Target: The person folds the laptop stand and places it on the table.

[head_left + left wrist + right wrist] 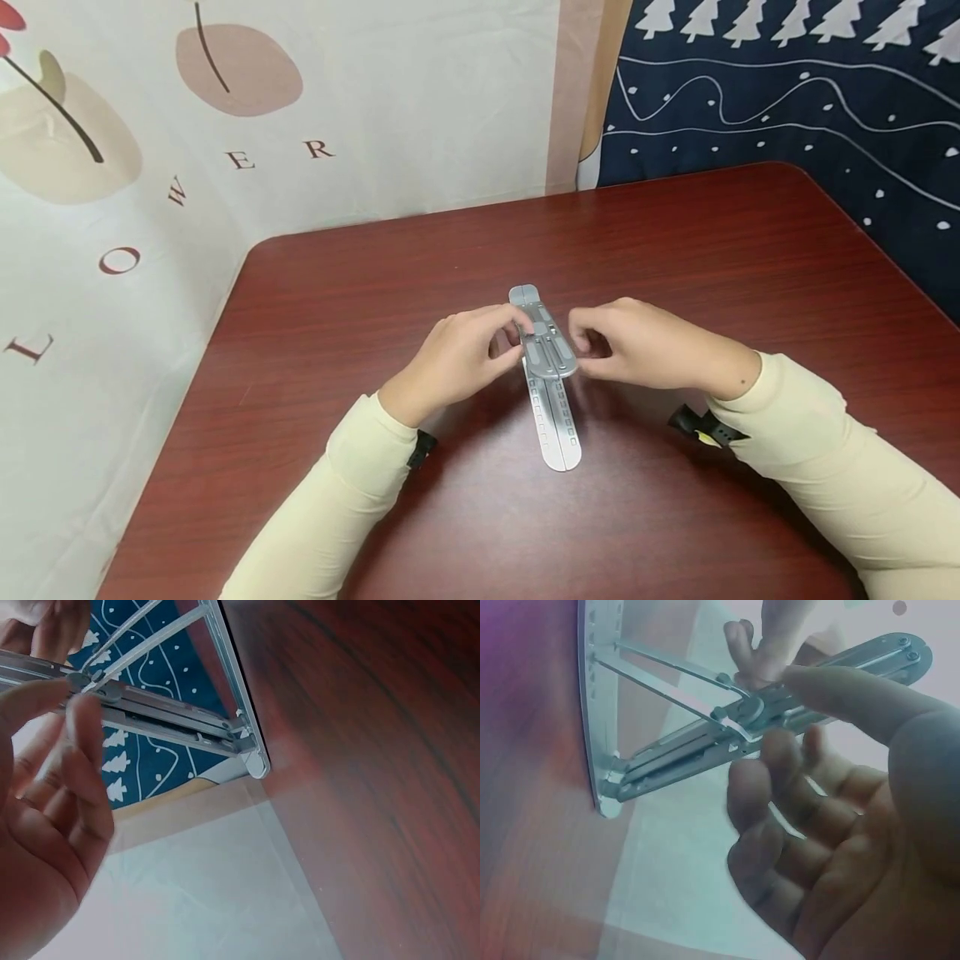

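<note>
A grey metal folding stand (551,354) rises from the middle of the table, its slotted base (557,433) lying flat. Two thin struts (139,652) link the base to the slanted upper plate (172,712). My left hand (465,354) pinches the plate's left side near the round pivot (751,711), thumb and index finger closing there. At the opposite edge, my right hand (645,346) is loosely curled, thumb and index finger parted. Its fingertips (748,784) overlap the plate's edge in the right wrist view, while the head view shows them just beside it.
The dark red wooden table (360,292) carries the stand. A pale lettered cloth (420,108) hangs behind and to the left. Dark blue cloth with white trees (750,108) borders the far right. Each wrist wears a black strap (723,429).
</note>
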`<state>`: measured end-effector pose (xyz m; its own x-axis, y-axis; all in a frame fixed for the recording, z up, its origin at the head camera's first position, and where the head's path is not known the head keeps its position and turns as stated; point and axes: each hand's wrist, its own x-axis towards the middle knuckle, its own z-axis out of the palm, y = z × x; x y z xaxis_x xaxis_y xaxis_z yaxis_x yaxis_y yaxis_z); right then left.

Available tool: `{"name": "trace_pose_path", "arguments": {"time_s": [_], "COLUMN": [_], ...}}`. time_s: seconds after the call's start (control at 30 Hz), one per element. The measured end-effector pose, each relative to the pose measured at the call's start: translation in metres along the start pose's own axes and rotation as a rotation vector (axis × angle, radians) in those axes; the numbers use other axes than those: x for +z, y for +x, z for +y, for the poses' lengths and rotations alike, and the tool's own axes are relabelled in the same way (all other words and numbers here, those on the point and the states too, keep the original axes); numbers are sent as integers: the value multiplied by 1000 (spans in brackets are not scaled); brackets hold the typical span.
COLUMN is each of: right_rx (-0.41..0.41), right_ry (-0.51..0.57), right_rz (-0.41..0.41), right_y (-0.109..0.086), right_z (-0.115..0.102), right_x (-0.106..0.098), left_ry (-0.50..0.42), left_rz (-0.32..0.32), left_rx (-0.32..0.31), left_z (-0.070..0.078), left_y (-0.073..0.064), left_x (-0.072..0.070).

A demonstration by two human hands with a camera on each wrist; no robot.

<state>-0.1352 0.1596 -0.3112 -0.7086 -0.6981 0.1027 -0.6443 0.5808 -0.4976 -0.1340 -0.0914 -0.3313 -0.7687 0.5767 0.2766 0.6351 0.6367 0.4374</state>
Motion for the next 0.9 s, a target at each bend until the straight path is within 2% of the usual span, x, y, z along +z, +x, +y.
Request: {"name": "trace_pose_path", "arguments": {"time_s": [0.13, 0.3, 0.57, 0.9], "right_rx": [-38, -80, -102, -70], "right_ry": [36, 29, 3, 6], "right_rz": [76, 145, 197, 220], "right_y": [0, 2, 5, 5], "right_z": [-1, -1, 1, 1], "right_x": [1, 5, 13, 13], "left_ry": [-57, -73, -50, -30], "left_rz": [33, 56, 60, 69], "left_rx": [77, 114, 116, 103], "left_z": [-1, -1, -1, -3], "left_y": [0, 1, 1, 0], "left_x": [-1, -2, 0, 2]}}
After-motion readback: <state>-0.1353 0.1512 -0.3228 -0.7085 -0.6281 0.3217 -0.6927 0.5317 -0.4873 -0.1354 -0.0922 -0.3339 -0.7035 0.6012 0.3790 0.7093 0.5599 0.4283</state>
